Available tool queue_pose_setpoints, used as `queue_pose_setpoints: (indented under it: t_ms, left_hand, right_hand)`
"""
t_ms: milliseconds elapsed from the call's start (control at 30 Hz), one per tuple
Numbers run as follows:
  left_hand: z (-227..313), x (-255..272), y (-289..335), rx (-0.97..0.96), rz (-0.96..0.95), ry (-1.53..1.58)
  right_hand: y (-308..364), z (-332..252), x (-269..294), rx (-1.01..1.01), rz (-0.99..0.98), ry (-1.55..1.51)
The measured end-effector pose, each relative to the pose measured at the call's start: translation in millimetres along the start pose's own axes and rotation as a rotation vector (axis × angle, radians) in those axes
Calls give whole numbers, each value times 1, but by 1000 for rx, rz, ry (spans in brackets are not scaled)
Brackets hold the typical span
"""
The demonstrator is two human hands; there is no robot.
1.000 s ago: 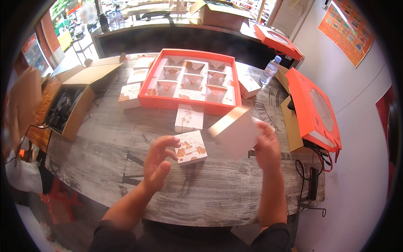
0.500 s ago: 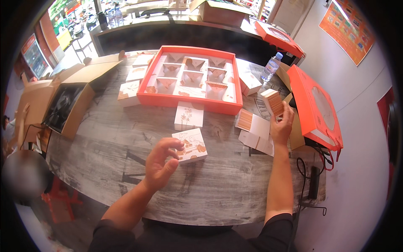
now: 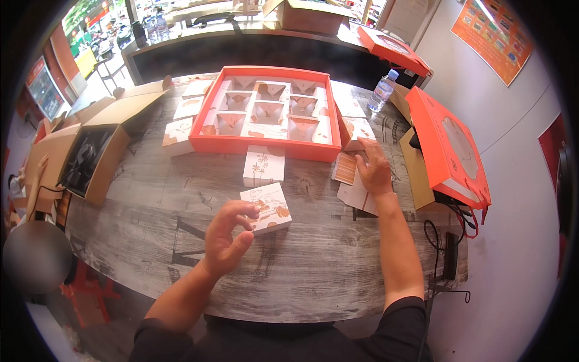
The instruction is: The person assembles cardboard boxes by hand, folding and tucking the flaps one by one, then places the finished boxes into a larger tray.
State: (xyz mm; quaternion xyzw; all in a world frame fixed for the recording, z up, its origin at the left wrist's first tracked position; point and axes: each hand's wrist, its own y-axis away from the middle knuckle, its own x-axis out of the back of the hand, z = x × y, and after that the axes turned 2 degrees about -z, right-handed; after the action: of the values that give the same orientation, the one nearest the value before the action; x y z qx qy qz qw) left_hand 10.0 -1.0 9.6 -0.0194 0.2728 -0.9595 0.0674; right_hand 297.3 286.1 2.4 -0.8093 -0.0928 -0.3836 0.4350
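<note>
My left hand hovers at the left edge of a white square box with brown line drawings, fingers loosely curled and thumb apart. It grips nothing. On the right, my right hand has its fingertips at the near corner of a small white patterned box beside the red tray box. Its thumb is spread away from the fingers. Under and left of that hand lie a piece with brown stripes and an unfolded white card piece. Another white printed box stands against the tray's front.
The red tray box holds a white divider with several compartments. White boxes line its left side. A water bottle, an upright red box with a round window and a cable are at right; an open carton stands left.
My right hand has moved left with the small striped-sided box, which now rests beside the red tray. My left hand stays nearly where it was; the view has shifted slightly.
</note>
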Motion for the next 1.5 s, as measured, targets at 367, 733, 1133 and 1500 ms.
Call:
queue_pose_setpoints:
  t_ms: [367, 733, 1133, 1500]
  left_hand:
    - [0, 1, 2, 32, -27, -13]
    - [-2, -2, 1, -18, 2, 19]
    - [1, -4, 6, 82, -173, 210]
    - [9, -16, 6, 154, -70, 405]
  right_hand:
    - [30, 6, 59, -355, -665, 208]
    - [45, -34, 89, -364, -579, 227]
    - [101, -104, 65, -470, -565, -1640]
    - [85, -184, 15, -629, -643, -1742]
